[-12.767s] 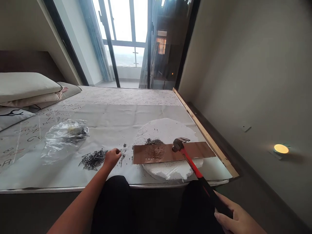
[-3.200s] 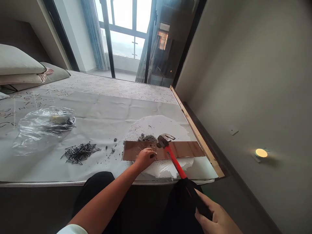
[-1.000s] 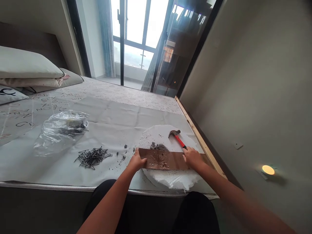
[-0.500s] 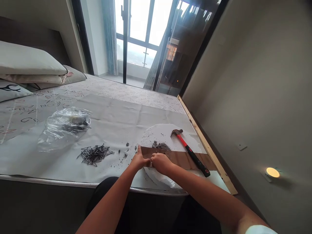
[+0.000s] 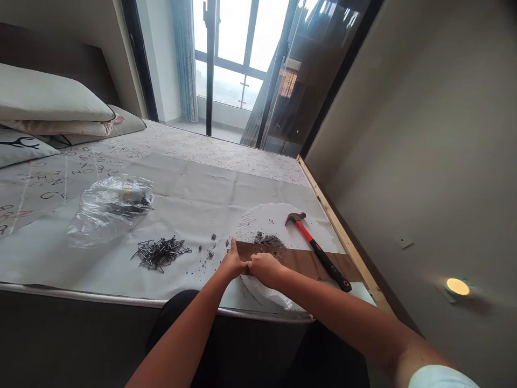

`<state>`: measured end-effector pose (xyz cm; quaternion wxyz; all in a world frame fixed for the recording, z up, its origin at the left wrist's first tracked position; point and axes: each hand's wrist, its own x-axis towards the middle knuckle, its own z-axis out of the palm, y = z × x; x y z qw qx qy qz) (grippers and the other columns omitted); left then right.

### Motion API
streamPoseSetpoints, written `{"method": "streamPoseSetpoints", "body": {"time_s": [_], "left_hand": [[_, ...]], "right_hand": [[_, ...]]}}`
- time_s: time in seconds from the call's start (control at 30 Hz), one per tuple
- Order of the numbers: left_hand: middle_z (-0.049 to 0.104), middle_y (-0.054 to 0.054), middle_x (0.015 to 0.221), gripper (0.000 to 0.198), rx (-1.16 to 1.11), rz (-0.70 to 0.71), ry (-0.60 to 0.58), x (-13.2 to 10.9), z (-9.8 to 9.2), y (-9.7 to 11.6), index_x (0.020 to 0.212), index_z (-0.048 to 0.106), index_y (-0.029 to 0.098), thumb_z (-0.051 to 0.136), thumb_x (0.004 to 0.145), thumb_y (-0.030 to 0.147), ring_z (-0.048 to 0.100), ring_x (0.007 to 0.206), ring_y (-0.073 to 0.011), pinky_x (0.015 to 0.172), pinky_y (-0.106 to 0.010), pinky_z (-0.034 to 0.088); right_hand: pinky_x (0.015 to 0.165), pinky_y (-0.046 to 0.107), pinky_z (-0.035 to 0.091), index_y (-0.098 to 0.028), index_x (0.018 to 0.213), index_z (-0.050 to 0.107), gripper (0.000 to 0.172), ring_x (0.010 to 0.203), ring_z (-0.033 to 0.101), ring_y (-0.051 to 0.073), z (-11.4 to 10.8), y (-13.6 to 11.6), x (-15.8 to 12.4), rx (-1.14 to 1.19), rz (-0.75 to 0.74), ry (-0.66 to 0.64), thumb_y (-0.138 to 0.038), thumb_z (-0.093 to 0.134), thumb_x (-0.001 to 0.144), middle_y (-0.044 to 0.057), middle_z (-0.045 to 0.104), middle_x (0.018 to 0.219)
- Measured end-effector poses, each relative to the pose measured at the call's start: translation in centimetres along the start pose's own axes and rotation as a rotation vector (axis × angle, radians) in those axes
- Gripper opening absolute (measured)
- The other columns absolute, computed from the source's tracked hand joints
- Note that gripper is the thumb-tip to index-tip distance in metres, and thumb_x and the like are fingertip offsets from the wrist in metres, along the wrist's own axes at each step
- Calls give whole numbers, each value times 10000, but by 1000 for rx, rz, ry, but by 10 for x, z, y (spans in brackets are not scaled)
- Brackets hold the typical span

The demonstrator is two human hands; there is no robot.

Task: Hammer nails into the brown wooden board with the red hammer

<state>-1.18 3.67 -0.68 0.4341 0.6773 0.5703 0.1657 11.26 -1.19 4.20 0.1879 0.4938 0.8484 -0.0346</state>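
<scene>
A brown wooden board (image 5: 299,262) lies across a white foam slab (image 5: 258,215). My left hand (image 5: 232,264) grips the board's left end, index finger stretched along the edge and thumb reaching toward the other hand. My right hand (image 5: 264,268) is closed low over the board, its fingertips meeting the left thumb. Whatever it pinches is hidden. A claw hammer (image 5: 317,250) with a red and black handle rests across the foam and board, right of my hands. Grey crumbled debris (image 5: 270,240) lies just beyond the board.
A pile of nails (image 5: 161,252) lies on the grey sheet (image 5: 194,188) to the left, with a clear plastic bag (image 5: 111,207) behind it. Grey crumbs (image 5: 210,254) are scattered between. A wooden strip (image 5: 335,221) runs along the bed's right side by the wall. Pillows (image 5: 52,97) sit far left.
The view has shifted slightly. My hands stay at the board's left end, with the right hand a little closer against the left thumb. The hammer and nails have not moved.
</scene>
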Motion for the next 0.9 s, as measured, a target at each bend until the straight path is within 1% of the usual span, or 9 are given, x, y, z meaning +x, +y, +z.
{"method": "streamPoseSetpoints", "body": {"time_s": [0.1,0.23,0.33,0.43,0.6,0.7,0.8,0.9], "left_hand": [[574,-235,1151,1129,29,10,-21,0,0,-1,1432,-6,65,696,601,368,574,1003,-305,731,-310,443],[575,-236,1146,1103,34,29,-28,3,1,-3,1426,-21,40,671,629,359,573,998,-293,742,-304,444],[571,-234,1155,1107,32,15,-33,4,1,-4,1425,-27,44,676,623,337,573,1003,-291,752,-307,444],[549,-231,1197,1128,14,13,-30,5,1,-3,1426,-17,55,695,601,344,553,1051,-292,776,-303,440],[537,-234,1218,1107,15,16,-17,4,1,-2,1423,50,65,704,594,398,523,1103,-305,821,-322,426],[535,-245,1216,1086,4,25,-11,3,1,-1,1419,69,62,702,599,386,518,1110,-314,822,-332,425],[578,-218,1160,1080,-2,26,-13,3,1,-1,1422,42,68,700,606,330,546,1063,-297,797,-322,434],[600,-192,1116,1054,11,3,-38,1,-1,1,1423,33,73,681,627,313,561,1026,-286,784,-317,440]], "right_hand": [[759,353,509,-141,953,609,159,859,606,160,1,1,4,5,-27,-27,-260,537,876,41,632,971],[780,359,501,-138,938,617,165,879,604,168,-2,2,8,18,-57,-62,-270,542,873,46,635,975],[773,362,504,-134,962,610,182,872,607,169,-7,3,8,19,-38,-73,-278,542,873,47,633,979],[759,361,509,-131,992,598,205,864,607,169,-12,5,6,19,-3,-66,-289,539,875,51,627,988],[783,369,501,-140,969,608,199,889,602,177,-9,10,4,45,1,-33,-298,529,879,46,629,994],[794,377,497,-135,947,613,183,894,602,178,-11,10,0,77,-12,-9,-287,543,871,41,633,982],[786,366,499,-147,971,605,184,884,601,168,-24,11,-8,112,24,57,-287,528,881,49,627,1000],[758,358,505,-136,980,596,199,856,603,165,-42,20,-18,158,76,145,-293,519,886,46,624,980]]}}
